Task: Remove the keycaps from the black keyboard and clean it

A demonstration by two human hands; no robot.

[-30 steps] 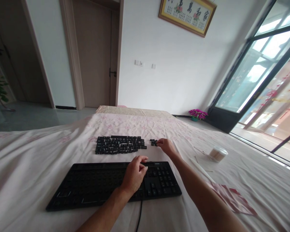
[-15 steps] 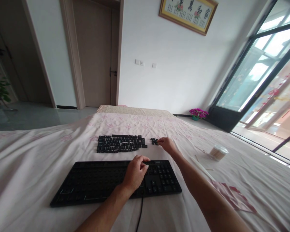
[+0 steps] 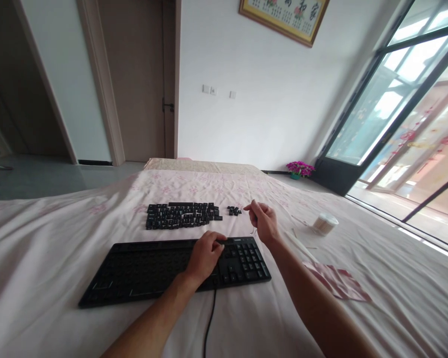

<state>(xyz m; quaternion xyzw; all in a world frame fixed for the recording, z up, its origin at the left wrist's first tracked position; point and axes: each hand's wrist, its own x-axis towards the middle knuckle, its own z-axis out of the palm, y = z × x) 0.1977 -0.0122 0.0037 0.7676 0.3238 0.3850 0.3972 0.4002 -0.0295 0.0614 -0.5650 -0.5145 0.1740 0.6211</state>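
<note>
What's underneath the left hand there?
The black keyboard lies beneath the left hand. To the right of that hand, number keys show on the board. Whatever sits directly under the palm is covered, so I can't tell whether keys are there.

The flowered sheet (image 3: 59, 243) bears keyboard (image 3: 145, 268), keycaps (image 3: 179, 216), cloth (image 3: 336, 280), tub (image 3: 325, 224).

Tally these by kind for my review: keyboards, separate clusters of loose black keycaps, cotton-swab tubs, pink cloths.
Black keyboard: 1
Keycap clusters: 2 (larger cluster, smaller cluster)
Cotton-swab tub: 1
Pink cloth: 1
Total: 5
</note>
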